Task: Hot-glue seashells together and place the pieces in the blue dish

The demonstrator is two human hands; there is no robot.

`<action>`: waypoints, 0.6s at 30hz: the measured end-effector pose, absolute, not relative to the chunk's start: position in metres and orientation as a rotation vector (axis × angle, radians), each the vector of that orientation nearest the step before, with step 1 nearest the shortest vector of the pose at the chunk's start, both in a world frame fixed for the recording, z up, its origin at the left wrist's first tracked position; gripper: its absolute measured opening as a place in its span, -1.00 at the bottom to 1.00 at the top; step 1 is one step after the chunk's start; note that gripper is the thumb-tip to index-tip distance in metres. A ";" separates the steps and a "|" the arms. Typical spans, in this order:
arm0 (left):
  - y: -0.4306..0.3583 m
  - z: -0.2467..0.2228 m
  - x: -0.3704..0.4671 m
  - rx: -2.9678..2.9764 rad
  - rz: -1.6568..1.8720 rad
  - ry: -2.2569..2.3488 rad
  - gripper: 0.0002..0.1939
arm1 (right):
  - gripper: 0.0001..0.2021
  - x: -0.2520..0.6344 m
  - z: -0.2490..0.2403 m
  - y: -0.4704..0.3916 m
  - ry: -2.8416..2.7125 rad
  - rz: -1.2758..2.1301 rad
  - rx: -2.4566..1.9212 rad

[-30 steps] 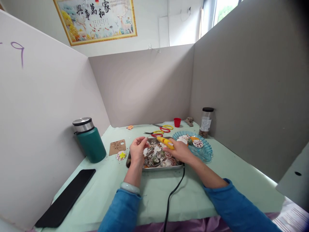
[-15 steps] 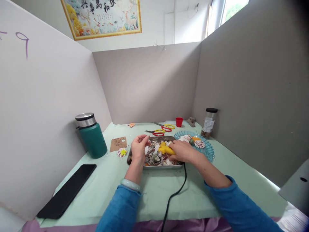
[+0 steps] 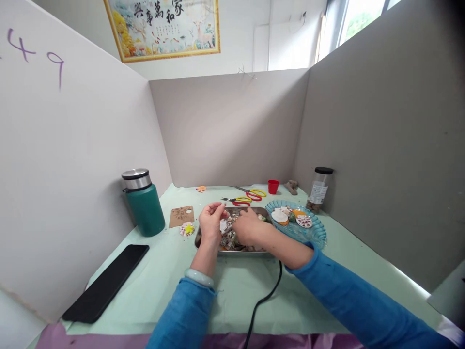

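Note:
My left hand (image 3: 211, 222) is raised over the left edge of a metal tray (image 3: 238, 253), thumb and fingertips pinched together. Whatever sits in that pinch is too small to make out. Shells and small stones (image 3: 228, 238) fill the tray. Reaching across it, my right hand (image 3: 248, 227) has its fingers curled down among the shells, and what they grip is hidden. A black cord (image 3: 267, 295) runs from the tray's right front corner towards me. The yellow tool seen in the tray before is out of sight now.
Right of the tray stands a blue plate (image 3: 308, 236) with decorated discs. Behind are scissors (image 3: 254, 195), a red cup (image 3: 273, 186) and a jar (image 3: 319, 191). On the left are a brown card (image 3: 178, 217), a flowered disc (image 3: 187, 229), a green bottle (image 3: 145, 208) and a black slab (image 3: 109, 283).
My right hand has moved left over the middle of the tray, covering where the yellow tool lay. My left hand keeps its pinch. The whole view has shifted slightly.

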State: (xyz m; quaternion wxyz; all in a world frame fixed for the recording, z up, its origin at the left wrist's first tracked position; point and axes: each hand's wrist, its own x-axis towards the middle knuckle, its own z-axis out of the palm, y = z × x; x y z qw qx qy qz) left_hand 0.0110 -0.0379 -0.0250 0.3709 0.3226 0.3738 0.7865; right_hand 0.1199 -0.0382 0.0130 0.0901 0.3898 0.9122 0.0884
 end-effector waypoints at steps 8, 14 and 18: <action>-0.036 -0.028 0.008 0.847 2.024 0.953 -0.61 | -0.79 0.099 0.003 -0.028 2.698 0.319 1.208; -0.035 -0.028 0.006 0.808 2.042 0.957 -0.60 | -0.86 0.151 0.019 -0.012 3.212 -0.507 1.519; -0.035 -0.031 0.011 0.859 1.955 0.993 -0.60 | -0.81 0.179 0.006 -0.007 2.782 -2.354 1.389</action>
